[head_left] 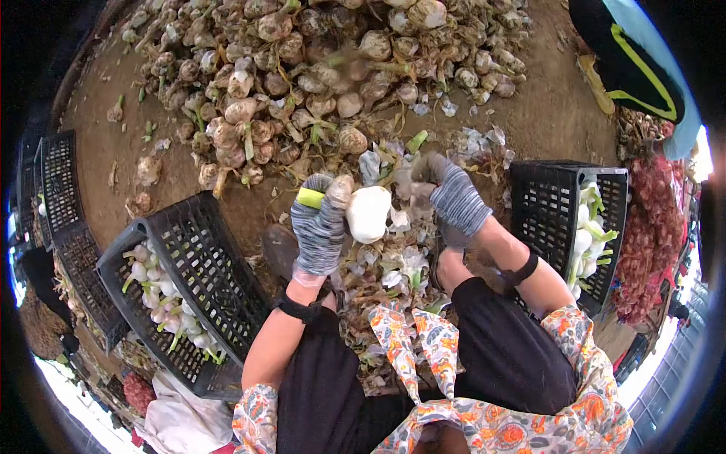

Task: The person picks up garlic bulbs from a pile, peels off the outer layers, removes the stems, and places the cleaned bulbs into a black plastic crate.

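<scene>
My left hand [321, 219], in a grey striped knit glove, is closed around a garlic bulb [369, 215]. The bulb is peeled to smooth white, and its cut green stem [310, 198] sticks out at the other side of the hand. Just right of the bulb is my right hand [454, 198], gloved the same way, its fingers curled and blurred; I cannot tell what is in them. Loose papery garlic skins [408, 265] litter the ground below both hands.
A large heap of unpeeled, soil-stained garlic [302, 83] lies ahead. Black crates of white garlic stand at left [204, 280] and right [548, 219]. Beyond the right crate is a red mesh sack [646, 234]. Another person's sleeve [673, 76] shows at upper right.
</scene>
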A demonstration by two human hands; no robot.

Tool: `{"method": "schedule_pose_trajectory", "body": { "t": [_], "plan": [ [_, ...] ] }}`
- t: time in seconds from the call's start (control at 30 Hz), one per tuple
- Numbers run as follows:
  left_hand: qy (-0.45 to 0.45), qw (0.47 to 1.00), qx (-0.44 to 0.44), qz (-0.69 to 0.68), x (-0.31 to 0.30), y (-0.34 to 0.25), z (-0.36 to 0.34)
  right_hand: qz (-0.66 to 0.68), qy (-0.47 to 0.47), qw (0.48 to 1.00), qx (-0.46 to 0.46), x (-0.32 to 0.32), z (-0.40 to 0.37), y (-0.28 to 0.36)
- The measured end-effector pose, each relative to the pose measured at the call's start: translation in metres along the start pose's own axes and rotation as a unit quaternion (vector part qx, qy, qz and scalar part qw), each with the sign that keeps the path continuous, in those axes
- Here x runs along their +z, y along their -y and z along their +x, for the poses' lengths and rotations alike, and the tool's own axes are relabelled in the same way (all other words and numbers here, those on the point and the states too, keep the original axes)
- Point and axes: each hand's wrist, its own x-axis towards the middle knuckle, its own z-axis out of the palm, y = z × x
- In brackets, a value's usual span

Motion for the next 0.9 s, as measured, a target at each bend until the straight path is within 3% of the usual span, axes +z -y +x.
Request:
{"method": "schedule_pose_trajectory", "body": {
  "t": [0.03, 0.07, 0.1, 0.13, 0.17, 0.23, 0.27, 0.3, 0.37, 0.4, 0.43, 0.47, 0.5, 0.57, 0.63, 0.73, 0.8, 0.87, 0.9],
  "plan": [
    [-0.001, 1.0, 0.003, -0.002, -0.006, 0.012, 0.005, -0.002, 0.0, 1.0, -0.003, -0.009, -0.001, -0.005],
    [0.0, 0.993, -0.078, -0.09, -0.012, 0.022, 0.01, -0.217, 0.122, 0.968, -0.026, -0.016, -0.003, -0.009],
    [0.001, 0.972, -0.159, -0.176, -0.017, 0.031, 0.014, -0.418, 0.237, 0.876, -0.048, -0.022, -0.005, -0.015],
    [-0.035, 0.936, -0.238, -0.258, -0.013, 0.031, 0.014, -0.469, 0.233, 0.844, -0.111, -0.02, -0.007, -0.014],
    [-0.035, 0.936, -0.238, -0.258, -0.013, 0.031, 0.015, -0.469, 0.233, 0.845, -0.111, -0.018, -0.009, -0.011],
    [0.019, 0.893, -0.288, -0.346, -0.015, 0.033, 0.016, -0.316, 0.03, 0.926, -0.206, -0.01, -0.011, 0.012],
    [0.02, 0.893, -0.288, -0.345, -0.017, 0.037, 0.016, -0.199, 0.058, 0.974, -0.086, -0.002, -0.01, 0.029],
    [0.019, 0.914, -0.261, -0.309, -0.019, 0.044, 0.016, -0.197, 0.056, 0.975, -0.085, 0.005, -0.006, 0.031],
    [0.019, 0.933, -0.235, -0.271, -0.017, 0.047, 0.017, -0.109, 0.046, 0.924, -0.365, 0.014, 0.007, 0.023],
    [0.011, 0.935, -0.243, -0.259, -0.015, 0.048, 0.017, -0.204, 0.026, 0.906, -0.369, 0.022, 0.02, -0.001],
    [0.003, 0.936, -0.251, -0.246, -0.014, 0.048, 0.017, -0.203, 0.025, 0.908, -0.367, 0.021, 0.013, 0.005],
    [0.083, 0.949, -0.173, -0.25, -0.014, 0.037, 0.014, -0.059, 0.088, 0.97, -0.219, 0.018, 0.003, 0.016],
    [0.083, 0.949, -0.173, -0.25, -0.009, 0.03, 0.012, 0.086, 0.147, 0.983, -0.064, 0.016, -0.002, 0.022],
    [0.058, 0.941, -0.168, -0.287, 0.0, 0.023, 0.008, 0.104, 0.16, 0.98, -0.052, 0.013, -0.006, 0.02],
    [0.104, 0.943, -0.143, -0.283, -0.007, 0.026, 0.01, 0.234, 0.157, 0.959, -0.018, 0.012, -0.012, 0.025],
    [0.108, 0.962, -0.121, -0.221, -0.008, 0.022, 0.011, 0.132, 0.143, 0.981, -0.014, 0.006, -0.009, 0.032],
    [0.114, 0.989, -0.055, -0.082, -0.009, 0.015, 0.011, 0.105, 0.149, 0.983, -0.029, 0.008, -0.006, 0.029],
    [0.124, 0.987, -0.055, -0.085, -0.009, 0.015, 0.01, -0.026, 0.098, 0.988, -0.115, 0.014, 0.001, 0.021],
    [0.133, 0.986, -0.055, -0.088, -0.009, 0.015, 0.01, -0.025, 0.097, 0.988, -0.114, 0.011, 0.001, 0.02]
  ]
}}
